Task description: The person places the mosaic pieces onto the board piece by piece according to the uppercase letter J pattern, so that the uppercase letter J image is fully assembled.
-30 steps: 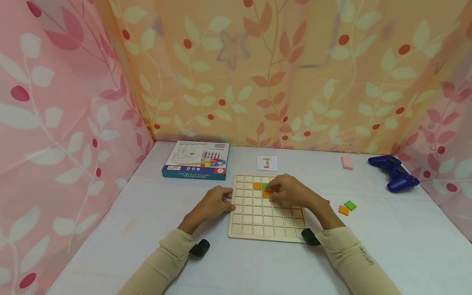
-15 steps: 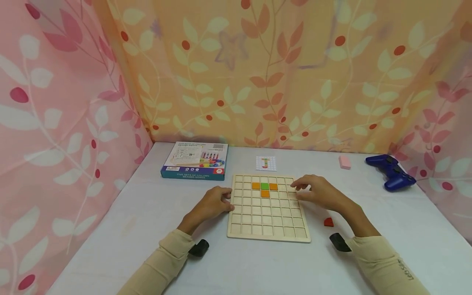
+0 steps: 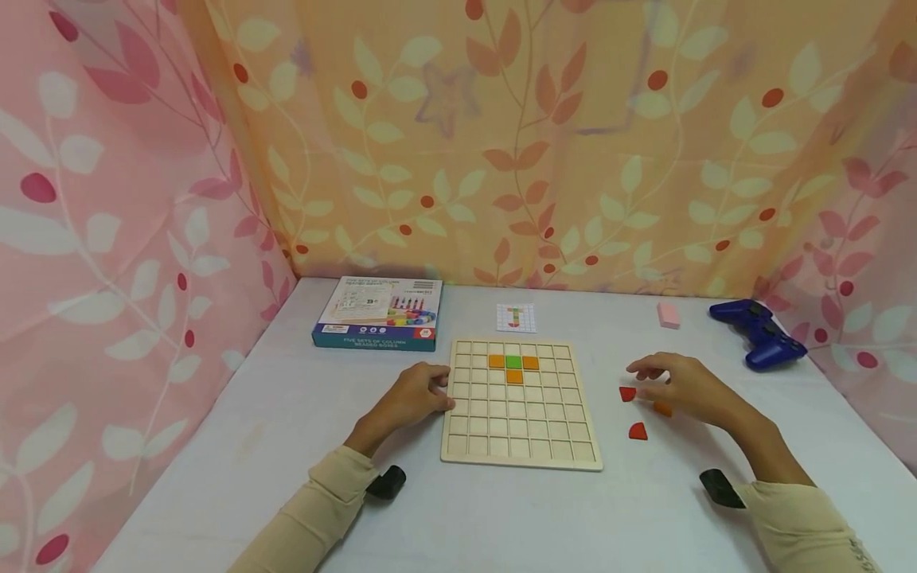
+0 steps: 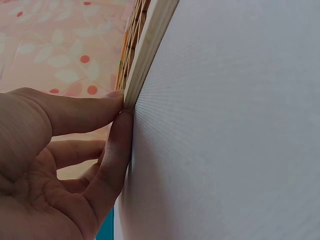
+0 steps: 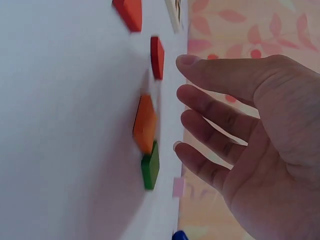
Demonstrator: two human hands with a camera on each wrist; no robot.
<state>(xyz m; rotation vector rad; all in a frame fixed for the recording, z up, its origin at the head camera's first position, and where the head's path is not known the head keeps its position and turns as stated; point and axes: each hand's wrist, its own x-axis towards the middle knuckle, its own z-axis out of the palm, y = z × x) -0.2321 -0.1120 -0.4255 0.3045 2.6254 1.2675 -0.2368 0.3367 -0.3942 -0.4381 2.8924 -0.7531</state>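
Observation:
A pale wooden grid board (image 3: 519, 430) lies on the table with orange tiles (image 3: 497, 362) and a green tile (image 3: 513, 362) set in its cells. At the board's left edge, my left hand (image 3: 411, 394) rests with thumb and fingertips against the rim. My right hand (image 3: 684, 388) hovers right of the board, fingers apart and holding nothing. Beside its thumb lies a red quarter-round tile (image 3: 627, 394). Another red quarter-round tile (image 3: 638, 431) lies nearer me. Below the hand are a loose orange tile (image 5: 145, 125) and a loose green tile (image 5: 151, 169), the green one hidden in the head view.
Behind the board lies a small pattern card (image 3: 516, 318) with a coloured shape on a grid. A boxed set (image 3: 376, 314) lies at back left. A pink block (image 3: 669, 315) and a blue game controller (image 3: 759, 334) lie at back right. Patterned cloth surrounds the table.
My right hand has left the board and moved right, over the loose tiles. An orange tile, hidden by the hand earlier, now shows right of the green one. My left hand stays put.

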